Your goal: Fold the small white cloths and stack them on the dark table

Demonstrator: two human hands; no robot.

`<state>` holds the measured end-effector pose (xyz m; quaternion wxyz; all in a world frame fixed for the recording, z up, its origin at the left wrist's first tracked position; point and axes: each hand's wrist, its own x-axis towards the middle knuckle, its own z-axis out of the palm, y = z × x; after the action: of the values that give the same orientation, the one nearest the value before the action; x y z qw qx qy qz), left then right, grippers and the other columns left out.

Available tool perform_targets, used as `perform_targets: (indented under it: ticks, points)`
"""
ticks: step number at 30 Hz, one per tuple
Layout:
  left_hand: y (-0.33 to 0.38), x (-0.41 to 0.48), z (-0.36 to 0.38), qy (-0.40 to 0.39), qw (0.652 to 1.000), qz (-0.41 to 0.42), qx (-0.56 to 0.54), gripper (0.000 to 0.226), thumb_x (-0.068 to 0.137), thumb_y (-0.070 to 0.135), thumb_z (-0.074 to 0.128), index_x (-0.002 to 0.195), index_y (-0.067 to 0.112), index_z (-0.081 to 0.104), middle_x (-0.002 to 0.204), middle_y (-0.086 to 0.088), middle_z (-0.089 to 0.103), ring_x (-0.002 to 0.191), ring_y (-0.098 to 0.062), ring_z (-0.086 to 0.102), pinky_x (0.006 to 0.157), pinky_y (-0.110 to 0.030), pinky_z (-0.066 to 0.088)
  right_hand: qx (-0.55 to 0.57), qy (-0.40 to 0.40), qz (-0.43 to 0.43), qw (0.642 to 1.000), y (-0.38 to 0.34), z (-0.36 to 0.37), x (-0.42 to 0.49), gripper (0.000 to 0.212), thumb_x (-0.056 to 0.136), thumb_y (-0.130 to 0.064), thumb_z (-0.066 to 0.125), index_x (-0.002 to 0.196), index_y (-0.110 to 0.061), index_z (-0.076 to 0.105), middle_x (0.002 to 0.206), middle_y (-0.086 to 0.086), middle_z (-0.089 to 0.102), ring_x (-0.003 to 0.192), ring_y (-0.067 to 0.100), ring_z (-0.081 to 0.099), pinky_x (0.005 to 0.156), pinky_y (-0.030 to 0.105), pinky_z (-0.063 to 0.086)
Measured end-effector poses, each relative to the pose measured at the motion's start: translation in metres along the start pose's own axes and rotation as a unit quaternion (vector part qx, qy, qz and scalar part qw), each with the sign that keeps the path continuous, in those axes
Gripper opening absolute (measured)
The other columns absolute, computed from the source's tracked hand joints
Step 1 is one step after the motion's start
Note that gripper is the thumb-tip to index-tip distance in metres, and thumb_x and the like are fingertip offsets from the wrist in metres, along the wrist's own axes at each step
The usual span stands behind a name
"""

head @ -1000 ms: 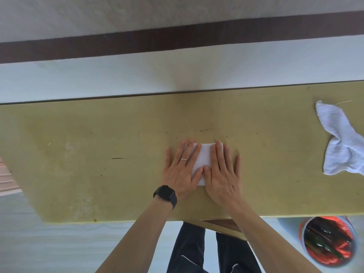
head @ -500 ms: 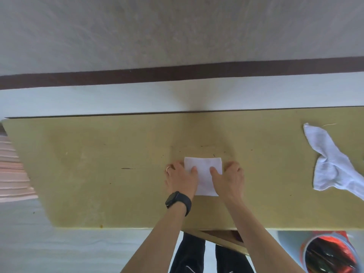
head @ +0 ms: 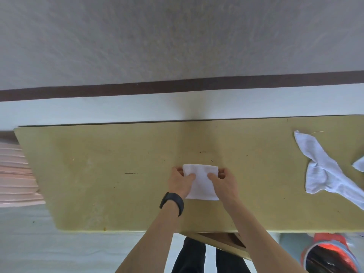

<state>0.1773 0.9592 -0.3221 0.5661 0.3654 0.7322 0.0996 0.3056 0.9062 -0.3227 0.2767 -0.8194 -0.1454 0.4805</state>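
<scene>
In the head view, the folded cloth (head: 201, 182) lies flat as a small white rectangle on the table (head: 98, 174), close to the near edge and straight in front of the person, where both arms reach it evenly. The left hand (head: 180, 182) grips its left edge and the right hand (head: 224, 183) its right edge. Each thumb lies on top of the fabric, and the other fingers are curled in at the side, seemingly tucked under the edge. Neither hand is spread out; both are closed in a pinch on the cloth. Holding it at two opposite edges like this would keep the layers together and the shape square, so I judge that the person is about to lift or shift the folded piece, or to turn it over for one more fold; which of these cannot be told. A watch (head: 172, 202) sits on the left wrist. Well off to the right lies a loose cloth (head: 323, 170), crumpled and unfolded, and the corner of another white piece (head: 359, 164) shows at the frame edge beside it. They are probably waiting their turn, kept away from the working spot. No stack shows anywhere on the table. A red bucket (head: 331, 255) stands on the floor below the right end of the table.
</scene>
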Motion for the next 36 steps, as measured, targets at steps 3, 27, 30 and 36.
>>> perform_targets:
  ticks: [3, 27, 30, 36]
  points:
    - [0.01, -0.01, -0.019, -0.042, 0.998, 0.02, -0.03, 0.022, 0.083, 0.018, 0.073, 0.104, 0.018, 0.067, 0.099, 0.001, 0.071, 0.097, -0.023, 0.067, 0.087, -0.042, 0.056, 0.038, -0.015, -0.041, 0.998, -0.009, -0.011, -0.013, 0.016, 0.088, -0.024, 0.064, 0.104, -0.022, 0.06, 0.094, -0.006, 0.066, 0.083, 0.011, 0.061, 0.064, 0.026, 0.044]
    - [0.188, -0.258, -0.206, -0.019, 0.881, 0.428, -0.2, 0.022, 0.081, 0.013, 0.079, 0.103, 0.01, 0.076, 0.102, -0.007, 0.075, 0.092, -0.01, 0.068, 0.081, -0.017, 0.052, 0.125, -0.008, -0.51, 0.851, -0.233, -0.112, -0.237, 0.003, 0.098, -0.028, 0.059, 0.097, -0.026, 0.06, 0.09, -0.012, 0.069, 0.083, 0.005, 0.065, 0.07, 0.016, 0.048]
    - [0.177, -0.301, -0.222, 0.005, 0.86, 0.45, -0.24, 0.022, 0.082, 0.01, 0.077, 0.103, 0.006, 0.075, 0.106, -0.01, 0.074, 0.094, -0.016, 0.068, 0.083, -0.023, 0.055, 0.135, -0.063, -0.547, 0.824, -0.243, -0.117, -0.275, 0.007, 0.098, -0.028, 0.057, 0.097, -0.023, 0.062, 0.084, -0.012, 0.068, 0.074, 0.007, 0.063, 0.062, 0.017, 0.046]
    - [0.108, -0.38, -0.254, 0.108, 0.834, 0.465, -0.278, 0.023, 0.081, 0.016, 0.077, 0.103, 0.009, 0.076, 0.108, -0.006, 0.074, 0.107, -0.021, 0.068, 0.098, -0.034, 0.05, 0.103, -0.177, -0.592, 0.779, -0.221, -0.111, -0.348, 0.007, 0.096, -0.021, 0.06, 0.094, -0.019, 0.067, 0.072, -0.019, 0.063, 0.068, -0.001, 0.058, 0.065, 0.015, 0.044]
